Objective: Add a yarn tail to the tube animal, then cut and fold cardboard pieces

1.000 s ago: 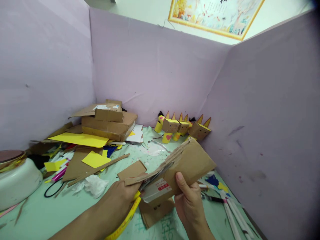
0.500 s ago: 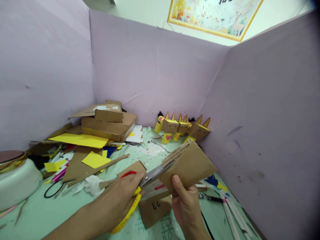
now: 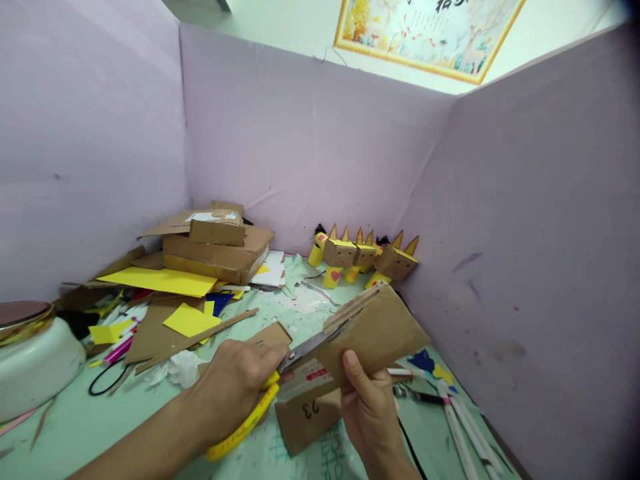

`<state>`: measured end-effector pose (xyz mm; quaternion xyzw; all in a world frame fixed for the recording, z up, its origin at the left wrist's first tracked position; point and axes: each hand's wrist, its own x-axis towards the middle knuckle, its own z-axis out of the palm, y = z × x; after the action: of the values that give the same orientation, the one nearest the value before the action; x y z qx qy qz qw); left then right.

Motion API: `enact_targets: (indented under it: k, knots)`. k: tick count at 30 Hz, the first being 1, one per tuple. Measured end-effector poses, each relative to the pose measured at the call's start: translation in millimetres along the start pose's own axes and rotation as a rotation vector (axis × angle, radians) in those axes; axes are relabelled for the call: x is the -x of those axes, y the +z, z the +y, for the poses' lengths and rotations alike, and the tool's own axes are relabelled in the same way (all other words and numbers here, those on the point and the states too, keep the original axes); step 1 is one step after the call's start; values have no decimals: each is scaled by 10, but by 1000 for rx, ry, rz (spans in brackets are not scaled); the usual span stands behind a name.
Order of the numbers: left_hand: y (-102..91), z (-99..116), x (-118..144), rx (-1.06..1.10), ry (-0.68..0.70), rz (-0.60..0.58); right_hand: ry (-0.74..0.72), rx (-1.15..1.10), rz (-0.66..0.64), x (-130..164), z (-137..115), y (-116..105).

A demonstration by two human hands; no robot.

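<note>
"Jar first, was it?"

"Yes, white, with a gold-banded lid, standing on the pale green tablecloth. Just right of it lay a magenta marker, and behind that a yellow paper sheet in front of stacked cardboard boxes."

"And nearer the middle?"

"A crumpled white tissue, then the left hand, curled tightly round the handles of a pair of scissors. Yellow plastic showed beneath the fist."

"Were the blades touching anything?"

"They met the upper left edge of a brown corrugated cardboard piece, one blade visible over its face. I couldn't tell how far apart they stood."

"Where was that cardboard?"

"Held up at a slant over the middle of the table, above a smaller cardboard flap with black handwritten marks. The right hand was clamped on its lower edge, thumb on the near face, fingers mostly hidden behind. Farther back, spiky-topped cardboard figures stood close together in a row."

"And right of that hand?"

"White markers lay side by side, near a blue scrap."
</note>
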<state>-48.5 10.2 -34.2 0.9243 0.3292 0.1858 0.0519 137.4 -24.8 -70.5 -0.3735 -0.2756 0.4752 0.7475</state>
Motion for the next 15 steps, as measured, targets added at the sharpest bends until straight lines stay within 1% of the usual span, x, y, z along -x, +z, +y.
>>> enact_targets:
  k: [3,5,10,12,15]
  knots:
    - [-50,3,-8,19,-5,4,7,-23,30,5,-17,12]
    - [-85,-9,-13,32,1,-18,1,-39,71,-1,-65,24]
    - [-103,-49,9,20,-11,-63,-82,-85,170,-67,-228,19]
    - [-109,-23,27,37,-58,-107,-94,-60,181,-87,-249,7]
    - [-150,71,33,100,-165,-163,-116,-45,154,-80,-229,0]
